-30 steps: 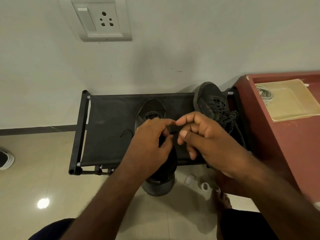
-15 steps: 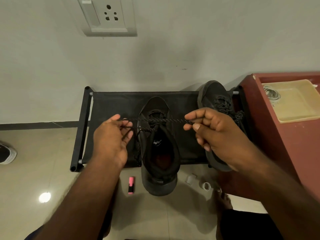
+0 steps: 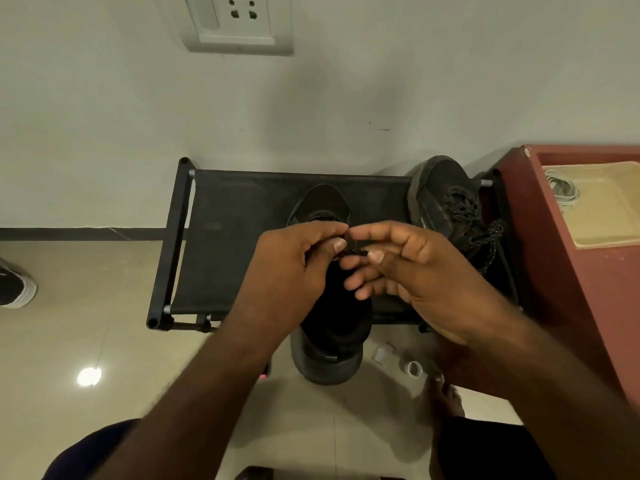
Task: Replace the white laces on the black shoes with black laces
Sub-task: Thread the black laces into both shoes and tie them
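Black on black made much of it hard to see. The near shoe [image 3: 329, 344] lay on the black rack [image 3: 242, 244] with its heel hanging off the front edge, and both hands covered its middle, so its lace holes could not be seen. The left hand [image 3: 294, 268] and the right hand [image 3: 412, 271] met over the shoe, fingertips almost touching. A short bit of black lace [image 3: 353, 252] with pale specks showed between them. The left thumb and the right thumb each pressed down on it, and the other fingers were curled in loosely. The rest of the lace was hidden under the hands. The second shoe [image 3: 443, 202] leaned at the right end of the rack, already laced in black. White laces [image 3: 562, 190] lay in a tan tray [image 3: 609, 216] on the red table [image 3: 588, 306], cut off by the edge.
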The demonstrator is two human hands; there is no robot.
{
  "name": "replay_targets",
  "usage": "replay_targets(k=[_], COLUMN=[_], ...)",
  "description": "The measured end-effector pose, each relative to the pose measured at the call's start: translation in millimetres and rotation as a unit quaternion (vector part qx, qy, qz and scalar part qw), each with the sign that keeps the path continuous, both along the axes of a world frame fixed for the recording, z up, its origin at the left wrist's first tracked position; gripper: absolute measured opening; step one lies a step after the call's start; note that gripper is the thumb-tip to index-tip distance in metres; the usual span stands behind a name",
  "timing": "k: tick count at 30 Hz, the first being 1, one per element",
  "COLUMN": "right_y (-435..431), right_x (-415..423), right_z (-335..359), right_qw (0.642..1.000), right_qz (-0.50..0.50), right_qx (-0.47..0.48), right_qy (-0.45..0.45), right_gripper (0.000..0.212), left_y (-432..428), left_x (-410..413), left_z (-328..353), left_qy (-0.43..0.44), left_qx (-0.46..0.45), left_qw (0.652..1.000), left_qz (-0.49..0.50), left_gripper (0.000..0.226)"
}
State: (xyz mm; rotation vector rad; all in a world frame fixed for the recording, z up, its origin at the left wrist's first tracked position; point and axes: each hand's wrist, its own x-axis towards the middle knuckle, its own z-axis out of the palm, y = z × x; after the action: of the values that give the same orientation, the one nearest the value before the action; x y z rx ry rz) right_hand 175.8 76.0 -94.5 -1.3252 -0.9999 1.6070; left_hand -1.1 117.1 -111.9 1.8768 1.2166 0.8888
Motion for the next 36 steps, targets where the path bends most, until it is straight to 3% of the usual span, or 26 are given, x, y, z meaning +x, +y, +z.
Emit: replay_targets(k=[5,10,15,18,21,27,36], right_y=[4.9,6.6,4.2,4.1,7.6,8.1,7.4], right_x=[-5.4,-5.5,-13.9,-17.4,-13.4,-1.4,-1.6], right_z=[-1.9,-11.1,-19.7,-26.2,-27.2,-30.3,-34.1], right_qw=[0.997,0.980,0.948,0.936,0.947,0.984,0.989], right_qz=[-0.075,-0.068,0.005,0.023,0.004,-0.042,-0.044], right_qx=[-0.001,0.037,0.027,0.040,0.026,-0.054,-0.051], right_qy=[-0.035,-0.186,-0.317,-0.349,-0.319,-0.164,-0.132], right_gripper=[0.011,0.003,0.026,0.023,0.020,0.020,0.015], left_y=[-4.2,-0.3,1.7,-2.0,-4.4,-6.9,-7.9], left_x=[0.2,-4.5,-6.4,-0.1,7.0,17.1,24.5], left_z=[6.6,-0.2,-3.3,-3.7,-7.7,-11.9,-15.4], left_qy=[0.010,0.050,0.039,0.059,0.082,0.117,0.161], left_qx=[-0.016,-0.059,-0.103,-0.114,-0.106,-0.077,-0.046], left_qw=[0.998,0.996,0.986,0.985,0.986,0.986,0.981], left_qz=[-0.066,0.044,0.123,0.111,0.102,0.092,0.096], left_gripper=[0.019,0.010,0.007,0.009,0.007,0.004,0.010])
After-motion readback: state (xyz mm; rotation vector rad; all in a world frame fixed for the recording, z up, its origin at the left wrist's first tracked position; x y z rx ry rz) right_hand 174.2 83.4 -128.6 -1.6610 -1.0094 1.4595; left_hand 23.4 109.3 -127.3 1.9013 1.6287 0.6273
